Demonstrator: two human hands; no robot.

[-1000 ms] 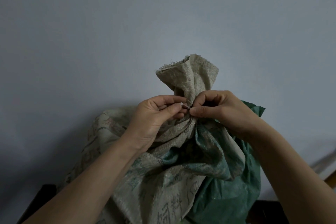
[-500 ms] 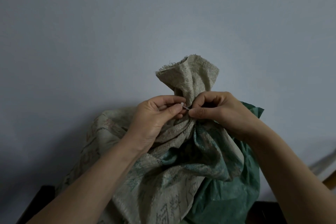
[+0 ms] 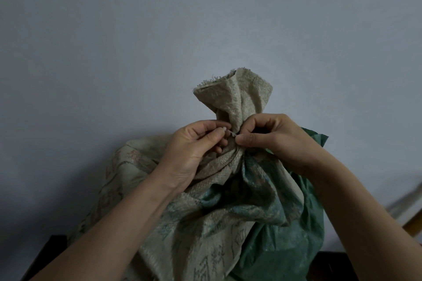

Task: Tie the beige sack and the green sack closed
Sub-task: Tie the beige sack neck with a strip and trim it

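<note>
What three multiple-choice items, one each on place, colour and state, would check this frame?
1. Where is the green sack?
A. at the right side of the beige sack
B. on top of it
C. far to its left

2. What colour is the wall behind?
A. red
B. pale blue-grey
C. black

3. How is the beige sack's neck?
A. spread wide open
B. lying flat
C. bunched, with the left hand and right hand pinching a thin pale tie at it

Answers: A, green cloth shows to the right of the beige cloth; B, plain blue-grey fills the background; C, both hands meet at the gathered neck, with the sack's mouth standing up above them.
</note>
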